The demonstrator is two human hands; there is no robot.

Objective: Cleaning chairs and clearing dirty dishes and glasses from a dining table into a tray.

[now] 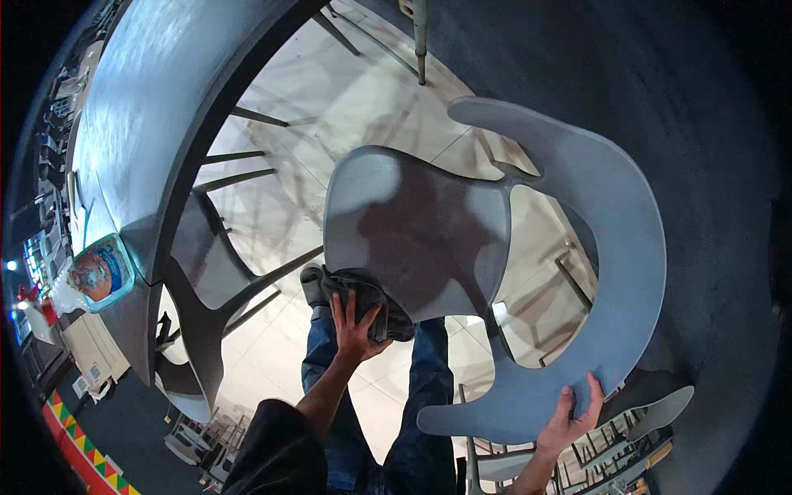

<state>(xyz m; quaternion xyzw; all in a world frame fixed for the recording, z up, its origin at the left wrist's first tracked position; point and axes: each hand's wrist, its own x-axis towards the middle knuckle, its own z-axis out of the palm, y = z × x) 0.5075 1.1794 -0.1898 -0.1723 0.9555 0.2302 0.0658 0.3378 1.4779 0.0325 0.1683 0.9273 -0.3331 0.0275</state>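
Before me stands a grey plastic chair with a broad seat and a wide curved backrest. My left hand presses a dark bunched cloth against the seat's near left edge. The fingers spread over the cloth, and part of it hangs past the rim. With my right hand I touch the lower curve of the backrest; thumb and forefinger lie on its surface, the other fingers partly hidden. Shadows fall across the seat.
A long table curves along the left, bearing a teal-rimmed plastic container. Another grey chair is tucked beside it. A dark wall rises at right, and further chairs stand at lower right on the pale tiled floor.
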